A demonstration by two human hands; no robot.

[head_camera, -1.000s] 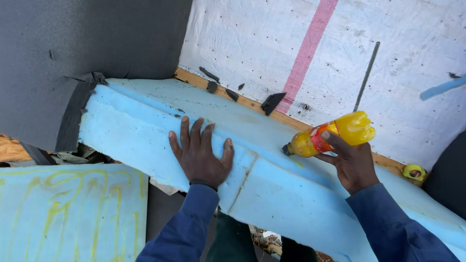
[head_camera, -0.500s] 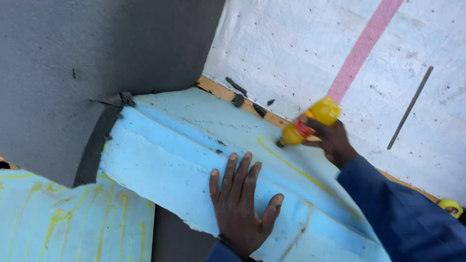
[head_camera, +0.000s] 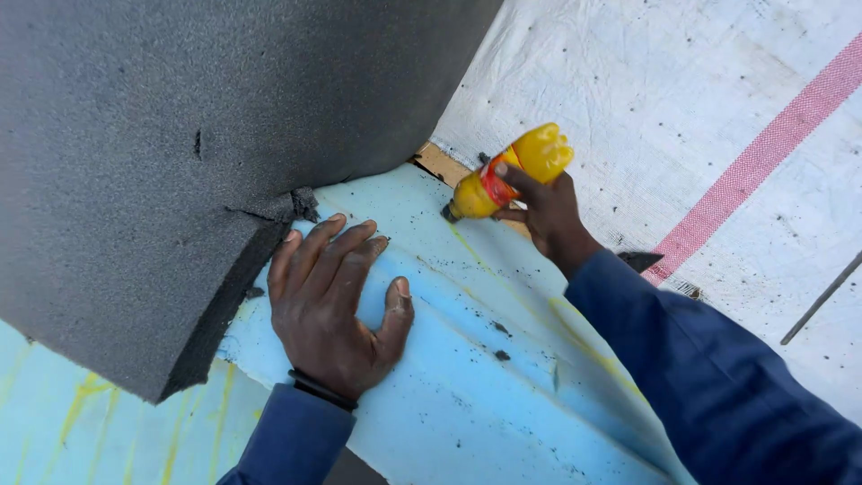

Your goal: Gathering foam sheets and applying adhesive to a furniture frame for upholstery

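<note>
Grey foam slab (head_camera: 171, 153): large, overlapping the blue foam board's (head_camera: 485, 395) upper left edge. White woven sheet (head_camera: 682, 117): beyond the board. Yellow squeeze bottle (head_camera: 507, 175): contents not visible, nozzle down at the board's far edge, gripped by the right hand (head_camera: 543, 211), fingers curled. Left hand (head_camera: 332, 301): spread flat, pressing the board beside the slab.

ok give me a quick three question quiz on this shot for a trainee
1. True or false: the left hand lies flat, palm down, on the light blue foam sheet.
2. Which hand grips the yellow bottle?
3. The bottle's nozzle points toward: A) the pink stripe B) the blue foam's edge by the dark grey foam block C) the metal rod

Key: 1 true; 2 the right hand; 3 B
</note>
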